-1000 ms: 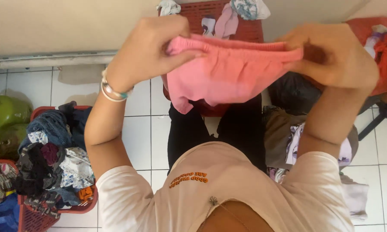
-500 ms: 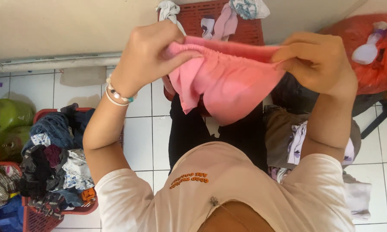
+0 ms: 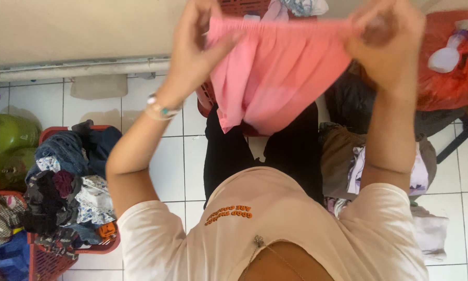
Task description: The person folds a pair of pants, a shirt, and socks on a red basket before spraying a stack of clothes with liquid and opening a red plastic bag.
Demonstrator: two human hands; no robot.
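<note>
Both hands have risen and drawn wider apart since a moment ago, so the soft pink cloth garment with a gathered elastic waistband (image 3: 275,78) now hangs stretched flat between them instead of bunched. Left hand (image 3: 195,47), with a beaded bracelet (image 3: 160,108) at the wrist, has its fingers (image 3: 224,44) curled in and pinching one end of the waistband. Right hand (image 3: 387,41) is closed in a loose fist on the other end, the cloth tucked under its fingers. That garment is held up in front of the person, over the black trousers (image 3: 291,151), its thin fabric falling in smooth folds to a slanted hem. Low at the left sits a red plastic lattice basket (image 3: 52,260) heaped with crumpled mixed clothes. Another red basket (image 3: 234,6) stands behind the garment. A brown bundle of cloth (image 3: 338,156) lies on the white glossy floor tiles (image 3: 169,166).
</note>
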